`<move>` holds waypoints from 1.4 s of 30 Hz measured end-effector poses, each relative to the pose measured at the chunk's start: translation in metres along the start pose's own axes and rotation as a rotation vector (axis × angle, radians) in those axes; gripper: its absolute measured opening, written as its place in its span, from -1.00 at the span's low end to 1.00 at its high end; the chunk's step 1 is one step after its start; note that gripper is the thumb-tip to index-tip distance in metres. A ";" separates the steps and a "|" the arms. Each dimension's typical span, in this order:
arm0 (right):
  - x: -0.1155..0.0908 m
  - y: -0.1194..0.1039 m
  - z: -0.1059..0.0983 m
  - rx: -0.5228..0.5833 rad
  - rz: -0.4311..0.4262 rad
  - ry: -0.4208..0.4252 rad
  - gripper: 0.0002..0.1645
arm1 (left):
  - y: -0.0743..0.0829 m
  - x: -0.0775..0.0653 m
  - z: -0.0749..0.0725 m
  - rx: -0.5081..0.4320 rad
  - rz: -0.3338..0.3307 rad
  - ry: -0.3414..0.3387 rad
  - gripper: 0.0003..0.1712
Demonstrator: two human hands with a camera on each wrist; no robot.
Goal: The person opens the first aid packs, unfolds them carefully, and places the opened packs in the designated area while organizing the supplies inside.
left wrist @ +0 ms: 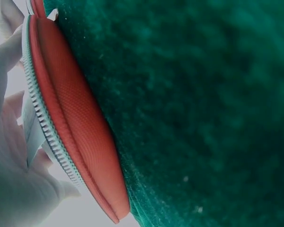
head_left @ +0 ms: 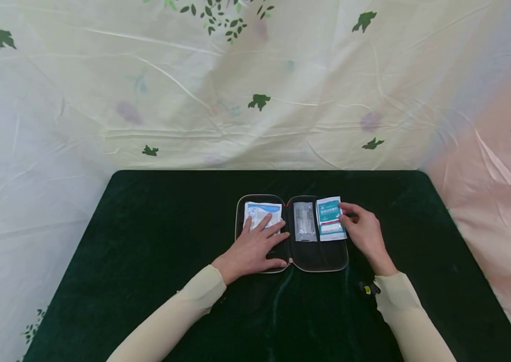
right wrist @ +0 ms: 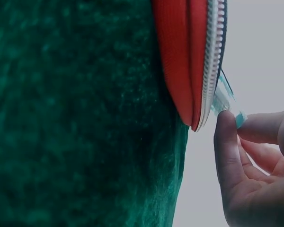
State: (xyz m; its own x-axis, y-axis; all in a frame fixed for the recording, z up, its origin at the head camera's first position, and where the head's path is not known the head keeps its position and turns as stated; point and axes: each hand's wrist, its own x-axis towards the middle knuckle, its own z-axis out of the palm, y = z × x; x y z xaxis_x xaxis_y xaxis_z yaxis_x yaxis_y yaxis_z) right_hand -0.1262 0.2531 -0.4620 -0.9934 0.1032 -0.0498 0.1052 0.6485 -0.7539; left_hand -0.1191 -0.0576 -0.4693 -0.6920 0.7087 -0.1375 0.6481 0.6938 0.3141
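One zip case, black-lined, unfolded into two halves on a table with a dark green cover. Contents, left half: one white-and-blue packet, partly beneath the left hand, whose fingers are spread wide and hold nothing; whether they press or merely rest, cannot tell. Contents, right half: one clear packet, left, and one teal-and-white packet, at the far right, its right edge pinched between thumb and forefinger of the right hand, the gap narrowed to the packet's thickness. Risks, as judged: a one-edge grip may let the teal-and-white packet slip, twist or crease; its left edge, close beside the clear packet, might catch and drag that one askew; a sideways tug could slide or tip the right half, should the left hand bear too lightly on its own side; a careless lift of the spread fingers might shift the white-and-blue packet. Differences between views: head view alone gives the printed faces and the arrangement of all three packets; left wrist view gives the red outer shell and zipper teeth; right wrist view shows the pinched edge raised clear of the rim, a height that the head view flattens.
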 end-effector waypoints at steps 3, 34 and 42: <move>0.001 0.001 0.000 -0.017 -0.006 -0.008 -0.54 | 0.000 0.000 0.001 -0.002 0.001 0.005 -0.13; -0.001 -0.003 -0.005 -0.036 0.032 -0.094 -0.46 | -0.001 -0.001 0.001 -0.006 0.004 0.010 -0.14; 0.000 -0.002 -0.005 -0.037 0.049 -0.111 -0.44 | -0.002 0.000 0.001 0.002 0.002 0.007 -0.14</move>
State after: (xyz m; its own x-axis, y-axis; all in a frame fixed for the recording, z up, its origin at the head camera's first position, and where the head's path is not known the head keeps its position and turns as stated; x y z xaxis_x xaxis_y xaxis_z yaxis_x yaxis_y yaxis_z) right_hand -0.1260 0.2556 -0.4567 -0.9857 0.0525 -0.1602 0.1535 0.6721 -0.7244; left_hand -0.1202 -0.0584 -0.4704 -0.6928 0.7093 -0.1304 0.6501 0.6925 0.3128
